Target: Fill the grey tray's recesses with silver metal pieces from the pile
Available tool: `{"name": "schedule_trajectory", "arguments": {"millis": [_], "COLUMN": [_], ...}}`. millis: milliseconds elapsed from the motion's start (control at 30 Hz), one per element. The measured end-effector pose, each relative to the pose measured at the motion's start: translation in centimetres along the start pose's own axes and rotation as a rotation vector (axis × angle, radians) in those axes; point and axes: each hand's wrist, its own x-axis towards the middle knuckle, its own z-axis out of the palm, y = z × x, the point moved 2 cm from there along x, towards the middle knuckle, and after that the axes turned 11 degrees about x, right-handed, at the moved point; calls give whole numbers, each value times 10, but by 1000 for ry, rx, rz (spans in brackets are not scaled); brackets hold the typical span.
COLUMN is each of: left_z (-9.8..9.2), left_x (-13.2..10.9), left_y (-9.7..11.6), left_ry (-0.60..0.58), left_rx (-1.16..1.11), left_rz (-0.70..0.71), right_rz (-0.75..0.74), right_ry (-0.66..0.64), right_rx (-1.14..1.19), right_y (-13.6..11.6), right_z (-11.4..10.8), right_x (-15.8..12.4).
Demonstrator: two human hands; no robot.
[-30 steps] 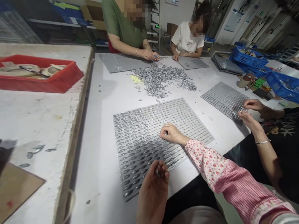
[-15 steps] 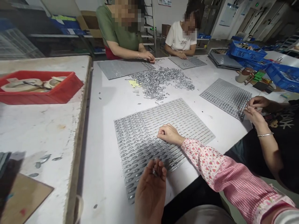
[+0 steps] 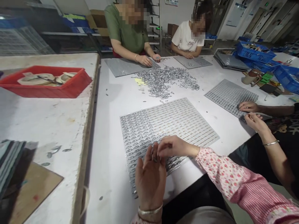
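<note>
My left hand [image 3: 151, 174] is palm up, its fingers curled around a few small silver leaf-shaped metal pieces [image 3: 154, 159]. Over its fingertips comes my right hand [image 3: 173, 146], thumb and fingers pinched together; what they hold, if anything, is hidden. Below both hands lies a grey sheet [image 3: 198, 130] with rows of leaf-shaped spots. Dark silver pieces fill the rows on its left and near side, while the far right rows look paler and flatter. Beyond the sheet spreads a loose heap of the same pieces [image 3: 161, 84].
A red bin [image 3: 46, 88] with tape rolls stands on the higher left table. To the right, a co-worker's hands [image 3: 253, 115] work at another sheet [image 3: 224, 93]. Two people across the table have sheets too. Blue baskets [image 3: 254, 53] and a mug [image 3: 252, 76] stand far right.
My right hand has moved from the middle of the sheet back to my left fingertips. My left hand has risen slightly. The whole view has shifted a little.
</note>
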Motion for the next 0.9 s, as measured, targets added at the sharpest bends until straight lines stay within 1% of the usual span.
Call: {"name": "schedule_trajectory", "arguments": {"millis": [33, 67, 100, 200, 300, 333, 400, 467, 500, 533, 600, 667, 700, 733, 800, 900], "left_z": [2, 3, 4, 5, 6, 7, 10, 12, 12, 11, 6, -4, -10, -16, -23, -29], "left_x": [2, 3, 4, 8, 12, 13, 17, 22, 26, 29, 38, 45, 49, 52, 57, 60], "left_y": [0, 0, 0, -4, -6, -5, 4, 24, 37, 52, 81, 106, 115, 120, 125, 124], "left_ry": [-11, -28, -49, -118, -155, -159, -159, -129, -114, -83, -17, 116, 193, 242, 268, 313], "left_rx": [10, 25, 46, 140, 237, 261, 299, 349, 350, 340, 307, 273, 260, 247, 244, 225], "left_rz": [4, 11, 22, 72, 130, 159, 231, 357, 408, 474, 582, 733, 719, 663, 610, 574], "right_rz": [-36, -53, -43, 49, 31, 31, 81, 140, 155, 161, 173, 198, 211, 220, 229, 218], "right_ry": [-52, -74, -56, 30, 68, 92, 171, 247, 271, 281, 266, 224, 203, 186, 157, 116], "right_rx": [-27, -60, -89, -119, -189, -183, -73, 68, 94, 72, -71, -221, -267, -295, -343, -473], "right_y": [-6, -10, -11, -9, -6, -6, -3, 2, 5, 8, 15, 23, 27, 30, 34, 34], "right_z": [6, 10, 13, 19, 23, 23, 18, 6, -2, -10, -25, -36, -38, -39, -38, -33], "right_x": [-4, -6, -7, -7, -3, 0, 5, 13, 18, 23, 32, 39, 41, 43, 47, 51]}}
